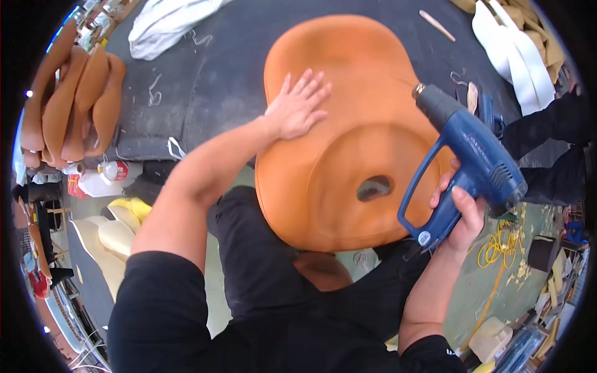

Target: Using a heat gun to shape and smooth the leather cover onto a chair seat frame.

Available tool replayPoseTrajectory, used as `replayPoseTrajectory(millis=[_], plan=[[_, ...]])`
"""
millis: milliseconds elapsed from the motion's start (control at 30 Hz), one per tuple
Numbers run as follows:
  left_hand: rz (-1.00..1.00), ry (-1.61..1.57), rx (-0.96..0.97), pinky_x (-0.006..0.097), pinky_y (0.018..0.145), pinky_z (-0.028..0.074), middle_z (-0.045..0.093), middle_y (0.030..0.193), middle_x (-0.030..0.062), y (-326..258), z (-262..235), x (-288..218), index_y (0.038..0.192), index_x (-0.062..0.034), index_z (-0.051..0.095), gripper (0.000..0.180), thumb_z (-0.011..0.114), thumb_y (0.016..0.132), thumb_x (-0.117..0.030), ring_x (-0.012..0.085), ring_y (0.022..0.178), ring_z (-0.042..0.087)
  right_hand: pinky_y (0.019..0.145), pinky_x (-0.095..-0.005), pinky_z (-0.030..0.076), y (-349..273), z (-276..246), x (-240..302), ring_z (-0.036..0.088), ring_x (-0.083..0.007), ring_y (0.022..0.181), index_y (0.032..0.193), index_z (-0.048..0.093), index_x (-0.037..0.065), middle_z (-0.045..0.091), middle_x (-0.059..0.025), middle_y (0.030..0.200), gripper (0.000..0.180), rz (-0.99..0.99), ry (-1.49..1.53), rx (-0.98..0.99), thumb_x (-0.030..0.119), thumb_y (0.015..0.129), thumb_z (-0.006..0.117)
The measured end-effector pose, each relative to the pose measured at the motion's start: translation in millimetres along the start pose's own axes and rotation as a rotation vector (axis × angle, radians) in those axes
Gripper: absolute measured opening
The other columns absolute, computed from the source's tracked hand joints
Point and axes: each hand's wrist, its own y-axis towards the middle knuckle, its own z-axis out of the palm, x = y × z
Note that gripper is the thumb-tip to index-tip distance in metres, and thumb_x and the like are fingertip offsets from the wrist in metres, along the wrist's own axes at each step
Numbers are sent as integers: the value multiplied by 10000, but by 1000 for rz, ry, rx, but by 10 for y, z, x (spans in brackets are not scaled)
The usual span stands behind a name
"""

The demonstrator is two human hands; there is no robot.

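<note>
An orange upholstered chair shell point(364, 87) leans between my lap and the dark bench, with a round dished area and an oval hole near its lower end. My left hand point(297, 107) lies flat on the shell's upper left part, fingers spread and holding nothing. In my right hand point(461, 214) is a blue heat gun point(479, 149), gripped by its handle over the right side of the shell. The gun's dark nozzle points up and to the left, above the shell's right edge. Part of the right fingers is hidden behind the handle.
The dark padded bench point(205, 93) carries a white cloth point(171, 28) and a thin stick point(437, 25). Brown curved pieces point(78, 105) are stacked at left, white ones point(513, 56) at far right. Dark-clothed limbs point(547, 124) of another person show at right. A yellow cable point(494, 248) lies on the floor.
</note>
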Motion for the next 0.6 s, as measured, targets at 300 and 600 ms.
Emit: replayPoseTrajectory(millis=[300, 600], plan=[[-79, 100, -12, 690, 1272, 29, 41, 1789, 139, -172, -112, 205, 1710, -200, 184, 734, 413, 1095, -529, 394, 1642, 35, 611, -325, 592, -21, 9, 49, 649, -233, 886, 1443, 456, -107, 576, -238, 1315, 631, -46, 26, 62, 113, 893, 674], [-201, -508, 435, 695, 1260, 30, -31, 1790, 144, -991, -487, -53, 1704, -116, 193, 864, 394, 1065, -662, 387, 1635, -112, 667, -319, 609, -46, 24, 52, 633, -220, 952, 1470, 429, -117, 568, -228, 1354, 639, -81, 68, 101, 92, 905, 641]])
